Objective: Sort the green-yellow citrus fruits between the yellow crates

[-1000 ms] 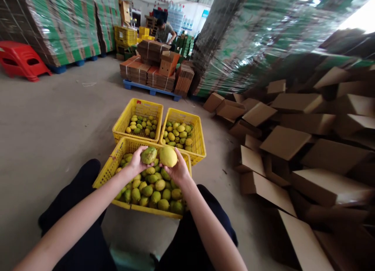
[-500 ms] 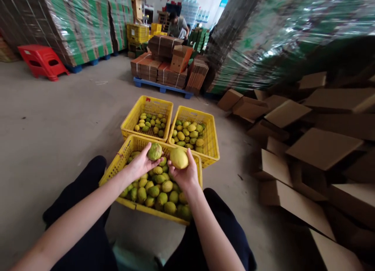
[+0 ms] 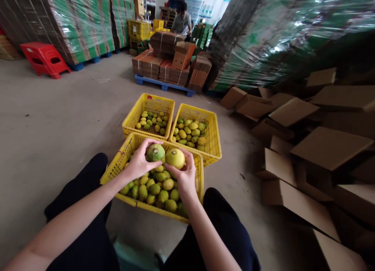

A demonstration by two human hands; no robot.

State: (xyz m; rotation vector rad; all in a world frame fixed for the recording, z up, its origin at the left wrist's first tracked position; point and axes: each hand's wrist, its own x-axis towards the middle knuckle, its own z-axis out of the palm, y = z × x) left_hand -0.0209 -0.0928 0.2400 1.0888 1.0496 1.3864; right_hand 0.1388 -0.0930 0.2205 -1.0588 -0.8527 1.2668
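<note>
Two turned end-on, side by side

Biggest first. Cardboard stacks in clear film over green: a left wrapped stack [image 3: 82, 29] between 10 and 11 o'clock, a right wrapped stack [image 3: 263, 40] between 1 and 2. At 3 to 4 o'clock, a heap of loose brown cardboard boxes [image 3: 331, 150]. Toward 12, a blue pallet [image 3: 164, 85] bearing strapped, flattened brown cartons [image 3: 174, 72]; a co-worker [image 3: 182, 23] bends behind it. Red plastic stool [image 3: 45, 58] at 10.

Three yellow perforated plastic crates. The near crate [image 3: 115, 163], between the knees, holds many oval green-to-yellow fruits [image 3: 168, 184]. Seen from it, one far crate [image 3: 133, 116] stands at 12 o'clock with a thin layer, another [image 3: 216, 136] between 1 and 2, fuller.

Left hand [image 3: 139, 161]: fingers curled round a mottled green rounded fruit [image 3: 156, 154], thumb below, forefinger above. Right hand [image 3: 187, 175], at its 4 o'clock: grasping a smooth pale-yellow rounded fruit [image 3: 175, 160], thumb in front, fingers along the far side. Both fruits are up over the near crate, close together; cannot tell if touching.

Just changed: half a second ago flanks showed; now both are rolled, nubbed ends toward the camera. Judgement: both ends can be viewed together, neither fruit yet put down.
</note>
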